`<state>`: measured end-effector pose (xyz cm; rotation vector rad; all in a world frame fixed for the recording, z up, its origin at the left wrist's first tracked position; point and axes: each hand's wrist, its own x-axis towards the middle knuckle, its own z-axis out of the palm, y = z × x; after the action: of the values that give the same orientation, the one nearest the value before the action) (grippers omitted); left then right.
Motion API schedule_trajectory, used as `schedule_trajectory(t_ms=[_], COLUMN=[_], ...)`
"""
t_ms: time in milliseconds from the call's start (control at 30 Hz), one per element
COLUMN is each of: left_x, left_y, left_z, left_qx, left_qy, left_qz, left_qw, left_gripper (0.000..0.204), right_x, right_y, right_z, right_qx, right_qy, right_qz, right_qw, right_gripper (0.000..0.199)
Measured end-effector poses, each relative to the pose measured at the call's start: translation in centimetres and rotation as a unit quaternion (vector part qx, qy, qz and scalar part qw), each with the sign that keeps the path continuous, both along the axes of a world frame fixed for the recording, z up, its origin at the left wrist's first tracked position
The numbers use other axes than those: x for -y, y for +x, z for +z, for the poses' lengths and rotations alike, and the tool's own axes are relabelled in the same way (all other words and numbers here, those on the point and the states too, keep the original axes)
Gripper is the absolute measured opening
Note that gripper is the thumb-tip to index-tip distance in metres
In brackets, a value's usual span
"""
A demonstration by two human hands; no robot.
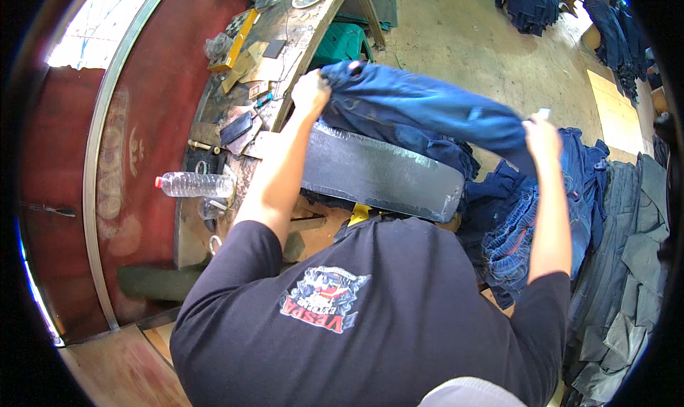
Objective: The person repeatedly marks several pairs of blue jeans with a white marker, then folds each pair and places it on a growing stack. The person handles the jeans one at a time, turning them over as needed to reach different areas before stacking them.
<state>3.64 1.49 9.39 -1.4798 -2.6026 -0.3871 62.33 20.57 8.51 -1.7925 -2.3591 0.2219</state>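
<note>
A pair of blue jeans [427, 104] is stretched sideways in the air, slightly blurred. My left hand [311, 93] is closed on its waist-like end, where a small reddish spot shows. The other end is gripped by my right hand [543, 140], with a small white tag or piece sticking up beside the fingers. Just nearer to me than the jeans lies a long dark board [385, 170] with worn, rounded edges. More dark blue denim hangs below the stretched piece, beyond the board. Near my right forearm is a heap of jeans [509, 229] with gathered waistbands.
A cluttered workbench [299, 33] stands at the left, bearing a phone [236, 128] and a clear bottle [196, 184] with a red cap. Behind it is a green plastic stool [343, 43]. Stacks of grey-black trousers [620, 286] line the right. More denim piles [527, 4] lie far off.
</note>
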Motion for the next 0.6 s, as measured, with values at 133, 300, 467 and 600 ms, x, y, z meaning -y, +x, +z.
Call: schedule_trajectory(t_ms=[133, 300, 467, 600], left_x=[1.5, 0.8, -1.3, -3.3], left_y=[-7.1, -11.3, -13.0, -13.5], left_z=[-4.9, -11.9, -15.8, -16.5], left_qx=[0.025, 0.178, 0.213, 0.308], left_qy=[-0.169, -0.532, -0.674, -0.648], left_qz=[0.061, -0.206, -0.155, -0.137], left_qw=[0.983, 0.801, 0.69, 0.683], left_gripper=[0.032, 0.041, 0.045, 0.084], right_x=[4.1, 13.7, 20.6, 21.8], right_y=[-14.0, -22.8, -21.4, -21.0], right_z=[-6.2, -5.2, -3.5, -4.3], right_qx=[-0.016, -0.265, -0.17, -0.187], right_qy=[-0.168, -0.223, -0.035, 0.0], right_qz=[0.137, 0.127, 0.143, 0.142], right_qw=[0.976, 0.929, 0.974, 0.972], right_gripper=[0.043, 0.034, 0.033, 0.028])
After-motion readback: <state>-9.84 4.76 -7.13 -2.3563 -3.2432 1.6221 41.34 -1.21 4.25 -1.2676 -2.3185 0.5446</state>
